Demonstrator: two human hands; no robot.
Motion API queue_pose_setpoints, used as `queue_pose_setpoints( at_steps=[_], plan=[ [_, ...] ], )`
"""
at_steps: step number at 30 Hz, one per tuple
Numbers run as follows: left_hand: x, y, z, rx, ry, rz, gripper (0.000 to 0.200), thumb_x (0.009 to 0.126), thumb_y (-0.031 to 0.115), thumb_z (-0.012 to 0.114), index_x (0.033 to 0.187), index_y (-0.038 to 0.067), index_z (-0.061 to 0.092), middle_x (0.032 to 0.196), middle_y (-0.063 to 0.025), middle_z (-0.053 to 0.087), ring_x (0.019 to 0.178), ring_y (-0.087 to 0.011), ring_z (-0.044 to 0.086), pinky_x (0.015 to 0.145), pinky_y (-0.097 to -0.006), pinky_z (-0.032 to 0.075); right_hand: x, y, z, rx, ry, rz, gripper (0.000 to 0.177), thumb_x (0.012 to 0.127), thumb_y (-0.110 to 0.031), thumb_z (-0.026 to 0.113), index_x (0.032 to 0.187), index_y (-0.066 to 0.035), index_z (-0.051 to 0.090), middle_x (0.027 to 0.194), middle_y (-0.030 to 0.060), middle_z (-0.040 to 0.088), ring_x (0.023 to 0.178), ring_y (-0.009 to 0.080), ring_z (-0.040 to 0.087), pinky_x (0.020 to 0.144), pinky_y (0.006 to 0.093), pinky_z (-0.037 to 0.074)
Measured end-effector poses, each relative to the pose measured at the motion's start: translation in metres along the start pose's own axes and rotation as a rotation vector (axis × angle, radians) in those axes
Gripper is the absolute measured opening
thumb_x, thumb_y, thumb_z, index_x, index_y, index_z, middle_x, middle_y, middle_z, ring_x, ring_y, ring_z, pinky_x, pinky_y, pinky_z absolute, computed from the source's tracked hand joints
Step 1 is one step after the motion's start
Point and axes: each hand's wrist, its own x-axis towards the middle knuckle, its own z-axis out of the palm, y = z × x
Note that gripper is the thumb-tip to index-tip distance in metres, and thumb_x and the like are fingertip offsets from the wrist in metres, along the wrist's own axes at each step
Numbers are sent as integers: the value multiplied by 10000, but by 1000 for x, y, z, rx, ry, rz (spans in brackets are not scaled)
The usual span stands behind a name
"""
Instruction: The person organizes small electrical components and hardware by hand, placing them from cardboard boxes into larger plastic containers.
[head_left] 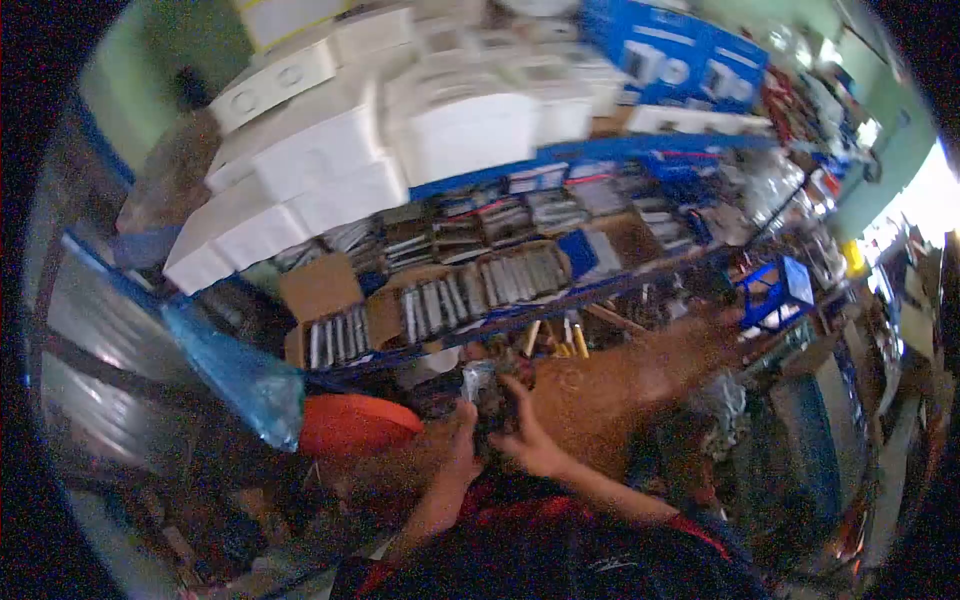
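Close to my body, my left hand (464, 438) and my right hand (532, 442) face each other around a dark object (493, 408). Its kind is lost in blur and shadow. Shiny clear plastic (478, 378) shows at its top end, just beyond my left fingertips. The right thumb and index finger curve along the dark object's right side, while the left fingers press against its left side. Behind both hands stretches a brown wooden work surface (610, 385). A red-orange round thing (360, 426) lies to the left of my left hand.
A blue shelf edge (470, 335) crosses ahead, bearing open cardboard boxes (384, 318) packed with flat pieces. White boxes (470, 130) and blue printed cartons (680, 60) are stacked above. A blue plastic bag (240, 375) hangs left; a blue crate-like frame (778, 295) stands right.
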Motion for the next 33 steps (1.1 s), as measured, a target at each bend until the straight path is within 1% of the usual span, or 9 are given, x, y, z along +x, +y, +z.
queue_pose_setpoints(
  at_steps=[5, 9, 11, 13, 19, 22, 27, 29, 33],
  plan=[
    [-27, -62, 40, 46, -184, -76, 505, 944, 414, 402, 1332, 94, 357, 1326, -68, 402, 1188, -214, 419, 982, -362, 376, -53, -20, -42, -888, -120, -39, 598, 825, -298, 563, 1356, -118, 352, 1402, 275, 223, 1318, 495, 95, 1063, 594, 16],
    [-64, -69, 84, 120, -131, -37, 499, 952, 436, 346, 1310, 91, 383, 1291, -84, 430, 1179, -232, 426, 976, -378, 376, -50, -27, -81, -936, 3, -158, 501, 824, -341, 559, 1265, -115, 481, 1423, 187, 269, 1346, 424, 122, 1064, 595, 25],
    [-66, -80, 84, 165, -101, 52, 500, 962, 436, 285, 1261, 72, 453, 1176, -130, 541, 1103, -279, 505, 922, -414, 417, -52, -27, -86, -792, 73, -183, 426, 814, -276, 582, 1195, -94, 525, 1360, 164, 360, 1276, 404, 282, 1036, 518, 222],
    [-69, -73, 78, 735, -159, 263, 489, 953, 429, 308, 1266, 79, 445, 1153, -162, 537, 1053, -314, 517, 900, -446, 415, -55, -29, -89, -741, 165, -175, 322, 814, -214, 587, 1102, -71, 582, 1232, 202, 493, 1181, 409, 420, 962, 452, 374],
    [-75, -74, 73, 1412, -171, 400, 512, 879, 462, 427, 1252, 114, 464, 1074, -190, 566, 974, -392, 528, 867, -491, 408, -42, -19, -106, -613, 82, 108, 243, 793, -243, 644, 751, -4, 638, 706, 155, 619, 658, 329, 593, 624, 414, 446],
    [-68, -71, 80, 1358, -209, 599, 521, 861, 467, 455, 1255, 126, 473, 1125, -176, 566, 1016, -392, 528, 872, -479, 415, -33, 4, -110, -542, 229, 48, 243, 780, -223, 667, 685, -7, 611, 662, 143, 600, 602, 308, 591, 576, 388, 453],
    [-72, 0, 124, 1228, -362, -99, 599, 884, 457, 518, 1303, 43, 410, 1242, -99, 498, 1132, -220, 476, 977, -360, 360, -14, 22, -127, -804, 676, -246, 169, 771, -170, 688, 713, -26, 620, 646, 131, 591, 536, 264, 574, 503, 344, 445],
    [-58, -22, 90, 926, -392, 65, 596, 880, 483, 503, 1281, 48, 428, 1210, -90, 521, 1095, -214, 507, 939, -359, 401, -3, 36, -162, -701, 833, 111, 205, 807, -216, 655, 704, -46, 602, 671, 97, 604, 569, 206, 562, 548, 345, 449],
    [-43, -20, 78, 424, -389, -11, 611, 880, 546, 437, 1253, 61, 449, 1166, -67, 549, 1030, -205, 551, 862, -351, 462, -1, 41, -190, 271, 992, 86, 234, 877, -227, 567, 784, -15, 592, 725, 63, 625, 619, 206, 570, 606, 299, 462]
  ],
)
